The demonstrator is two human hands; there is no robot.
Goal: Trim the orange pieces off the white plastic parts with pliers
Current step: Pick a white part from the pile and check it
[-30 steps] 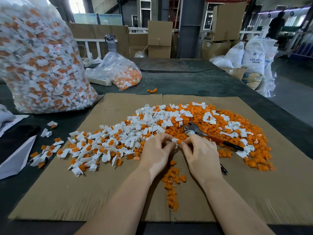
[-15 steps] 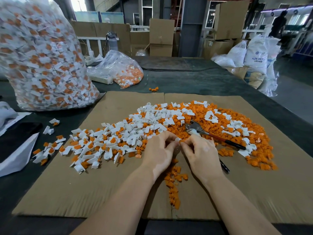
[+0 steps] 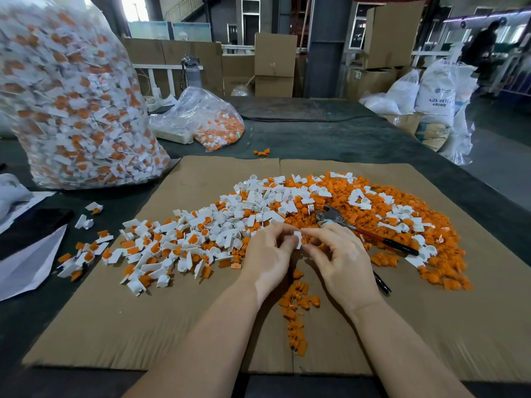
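Hands meet at the near edge of the pile on the cardboard sheet (image 3: 172,326): our left hand (image 3: 265,261) and right hand (image 3: 343,261) are drawn together, fingertips of both pinching one small white part (image 3: 298,239) between them, lifted a little off the sheet. Whether any orange is still attached to it we cannot tell; the fingers cover most of it.

Pliers (image 3: 359,229) lie idle just beyond the right hand, steel head resting on the orange scraps (image 3: 373,214), dark handles trailing away to the right. Untrimmed white-and-orange parts (image 3: 161,245) spread to the left of our hands, and a thin line of cut orange bits (image 3: 297,311) lies right beneath them.

To do this step well, we judge it best to turn the part until its joint faces outward, hold it with the left hand alone, then take up the pliers with the right and nip close to the white body, letting the offcut drop beneath the hands.
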